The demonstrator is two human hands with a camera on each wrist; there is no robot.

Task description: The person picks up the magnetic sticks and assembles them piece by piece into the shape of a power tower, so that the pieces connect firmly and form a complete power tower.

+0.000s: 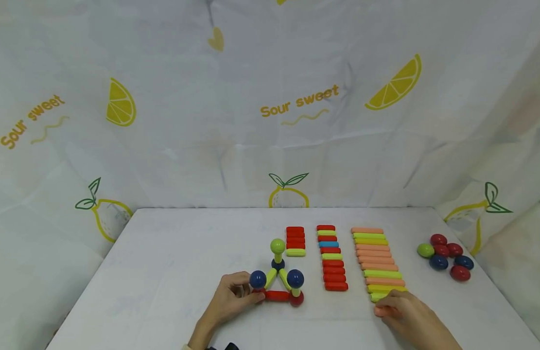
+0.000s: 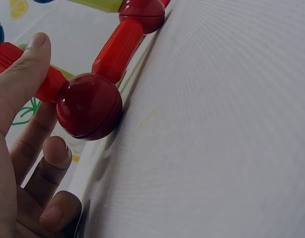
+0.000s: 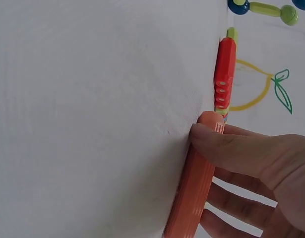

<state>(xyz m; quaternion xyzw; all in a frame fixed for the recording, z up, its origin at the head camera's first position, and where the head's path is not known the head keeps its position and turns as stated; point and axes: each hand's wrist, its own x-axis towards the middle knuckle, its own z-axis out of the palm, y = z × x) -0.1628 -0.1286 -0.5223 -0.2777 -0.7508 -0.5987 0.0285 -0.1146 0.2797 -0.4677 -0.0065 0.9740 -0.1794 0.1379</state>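
Nearest, the right hand pinches a salmon rod at the near end of the long-rod row; picking it out seems the step, calling next for a clean lift. The left hand grips a red upright of the ball-and-rod frame on the table. Loose balls lie beyond.

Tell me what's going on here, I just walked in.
A person has both hands at work on a white table. The left hand holds a triangular ball-and-stick frame in red, blue and yellow-green, its fingers on one corner's upright red stick. The right hand pinches a ridged salmon-orange stick at the near end of a column of coloured sticks. Glossy red, blue and green balls lie loose at the right.
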